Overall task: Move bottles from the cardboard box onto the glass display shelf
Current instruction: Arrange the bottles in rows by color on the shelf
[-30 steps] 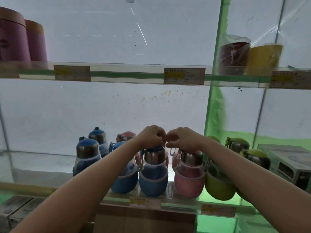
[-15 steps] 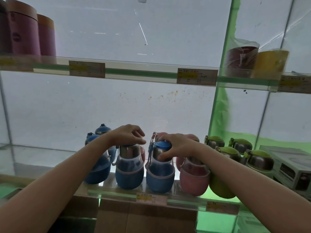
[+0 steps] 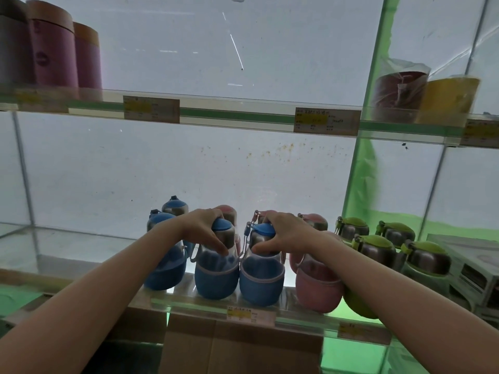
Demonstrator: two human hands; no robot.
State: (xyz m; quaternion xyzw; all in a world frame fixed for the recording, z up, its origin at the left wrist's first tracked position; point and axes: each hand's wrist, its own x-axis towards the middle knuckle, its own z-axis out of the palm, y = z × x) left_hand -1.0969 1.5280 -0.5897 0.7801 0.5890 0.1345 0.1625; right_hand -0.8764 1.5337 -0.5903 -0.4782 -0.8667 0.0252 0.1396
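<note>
Right then, both arms reached forward and up to the lower glass shelf (image 3: 172, 299), wrists nearly level, hands side by side. The left hand (image 3: 204, 230) curled over the steel neck of one blue bottle (image 3: 216, 271), thumb down the front and fingers wrapped behind under its blue cap. The right hand (image 3: 285, 233) gripped the neighbouring blue bottle (image 3: 261, 279) the same way, thumb pressed low on the neck, fingers hooked over the lid. Both bottles stood upright at the front lip of the shelf, their sleeves touching. Just left sat another blue bottle (image 3: 164, 271), a fourth behind it; a pink bottle (image 3: 317, 290) stood beside the right forearm, with green-capped bottles (image 3: 426, 256) crowding toward a grey box (image 3: 475, 273). Open glass stretched away to the left. Plenty of headroom under the upper shelf (image 3: 237, 116). The cardboard box (image 3: 237, 349) sat below the shelf edge.
</note>
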